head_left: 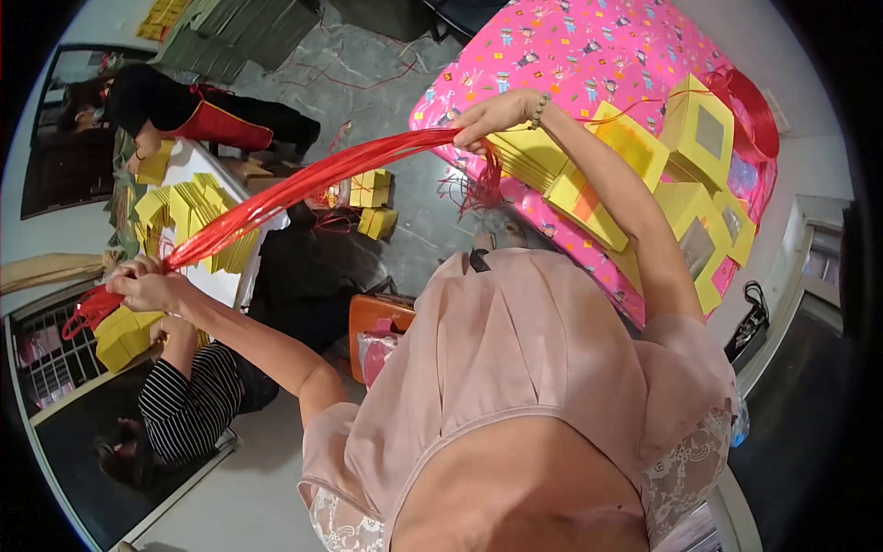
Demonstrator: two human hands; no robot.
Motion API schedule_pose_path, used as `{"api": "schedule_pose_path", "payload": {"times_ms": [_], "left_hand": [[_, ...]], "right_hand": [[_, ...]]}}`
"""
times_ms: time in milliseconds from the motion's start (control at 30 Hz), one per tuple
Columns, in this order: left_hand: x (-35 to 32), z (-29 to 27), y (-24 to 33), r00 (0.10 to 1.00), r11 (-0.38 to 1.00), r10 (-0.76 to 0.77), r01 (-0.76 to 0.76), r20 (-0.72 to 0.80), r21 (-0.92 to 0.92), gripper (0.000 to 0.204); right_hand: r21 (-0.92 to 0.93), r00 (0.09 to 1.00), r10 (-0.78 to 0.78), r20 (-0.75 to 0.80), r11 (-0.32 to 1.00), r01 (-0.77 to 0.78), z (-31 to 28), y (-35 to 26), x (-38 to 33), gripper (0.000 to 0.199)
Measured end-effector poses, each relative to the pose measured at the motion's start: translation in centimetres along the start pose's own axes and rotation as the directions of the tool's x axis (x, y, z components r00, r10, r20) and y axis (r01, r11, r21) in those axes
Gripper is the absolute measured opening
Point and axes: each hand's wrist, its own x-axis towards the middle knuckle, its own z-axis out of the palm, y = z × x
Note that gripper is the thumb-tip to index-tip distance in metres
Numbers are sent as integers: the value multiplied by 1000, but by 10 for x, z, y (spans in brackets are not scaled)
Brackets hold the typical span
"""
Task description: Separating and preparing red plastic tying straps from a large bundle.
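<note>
Head cam: L hand (145, 283) and R hand (497, 118) each have a closed grip on a long, shiny red-strand bundle (317, 189), stretched midair btwn them. Strands look mostly gathered; ends beyond both hands hang loose, prob. unfinished.

A bundle of ribbons (313, 178) spans the frame from the left hand (145, 287) at left to the right hand (501, 112) at upper center, crossing above the floor (405, 175). At upper right, boxes (685, 140) rest on a cover (552, 55). At left, a stack of folded cards (216, 221) sits on a table (196, 166) between one co-worker (235, 124) above and another (189, 400) below.
</note>
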Motion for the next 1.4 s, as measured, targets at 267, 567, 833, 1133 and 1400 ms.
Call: {"api": "schedule_pose_path", "payload": {"times_ms": [267,567,833,1133,1400], "left_hand": [[-100,-15,-81,597,556,-537,-281,596,782,45],[-211,61,-68,360,857,-504,101,785,505,51],[-174,-33,-122,745,724,-298,-231,597,650,35],[-184,-42,-150,627,786,-325,-238,708,571,32],[-236,57,-76,421,893,-427,54,800,448,49]], "right_hand": [[-132,996,76,49,989,-69,17,-7,63,30],[-324,980,-33,196,941,96,46,-58,125,32],[-383,995,96,2,920,-88,16,-11,57,32],[-520,980,57,-190,841,-149,51,-34,71,32],[-720,997,-41,-72,693,-24,65,-58,97,34]]}}
